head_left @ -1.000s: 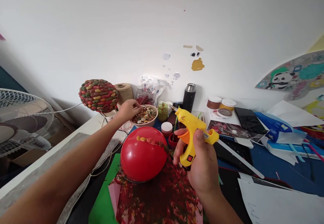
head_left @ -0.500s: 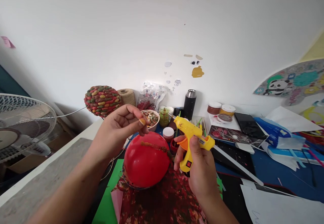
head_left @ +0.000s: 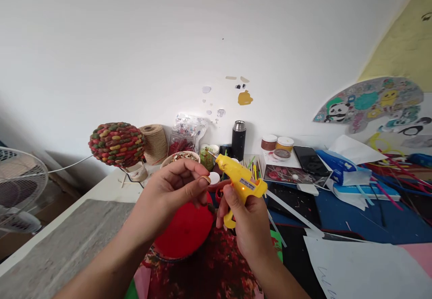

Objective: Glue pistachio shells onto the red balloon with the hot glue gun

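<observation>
Pinching small piece, left hand, fingertips together; right hand clamped round glue gun, barrel slanting up leftward, nozzle above piece, apart; red balloon below.

Soft light (wide-angle edge distortion)

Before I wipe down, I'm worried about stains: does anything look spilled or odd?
Red smears mark the green sheet beside the right hand, like stray paint on plain green. Dark red blotches nearer the balloon may be pattern.

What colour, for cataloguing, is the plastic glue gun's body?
The glue gun's body is yellow; head view.
</observation>
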Demonstrator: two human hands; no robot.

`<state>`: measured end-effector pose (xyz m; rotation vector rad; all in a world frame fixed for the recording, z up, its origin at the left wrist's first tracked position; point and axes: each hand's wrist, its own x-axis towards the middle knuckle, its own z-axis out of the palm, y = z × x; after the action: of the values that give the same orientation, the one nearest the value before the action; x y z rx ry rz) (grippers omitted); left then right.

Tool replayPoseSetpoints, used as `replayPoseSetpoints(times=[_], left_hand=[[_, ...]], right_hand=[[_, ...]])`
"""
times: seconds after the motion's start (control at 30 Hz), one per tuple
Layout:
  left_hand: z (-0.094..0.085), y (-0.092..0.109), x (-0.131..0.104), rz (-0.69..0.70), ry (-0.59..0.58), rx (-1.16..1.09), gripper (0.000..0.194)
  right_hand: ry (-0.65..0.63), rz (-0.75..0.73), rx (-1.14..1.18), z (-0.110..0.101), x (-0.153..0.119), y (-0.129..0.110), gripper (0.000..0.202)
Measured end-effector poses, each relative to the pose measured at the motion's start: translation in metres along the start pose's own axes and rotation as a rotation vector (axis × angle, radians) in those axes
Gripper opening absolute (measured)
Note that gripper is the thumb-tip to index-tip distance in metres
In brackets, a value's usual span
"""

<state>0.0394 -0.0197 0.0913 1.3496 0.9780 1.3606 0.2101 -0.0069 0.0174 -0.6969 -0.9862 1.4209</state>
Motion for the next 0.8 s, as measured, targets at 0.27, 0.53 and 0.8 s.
replayPoseSetpoints(times=[0.27,0.53,0.8], left_hand=[[0.013,-0.010,0.002,-0.058,-0.076,-0.099,0.037],[0.024,-0.013,-0.002,-0.047,-0.093,0.033,0.041],[0.028,-0.012,-0.006,0.049,-0.070,0.179,0.035]], right_hand=[[-0.024,-0.052,0.108,0.007,0.002,-0.007,0.057],[-0.002,-0.029,0.083,0.005,0.000,-0.006,0.056],[0.043,-0.003,0.028,0.002,0.002,-0.001,0.060]])
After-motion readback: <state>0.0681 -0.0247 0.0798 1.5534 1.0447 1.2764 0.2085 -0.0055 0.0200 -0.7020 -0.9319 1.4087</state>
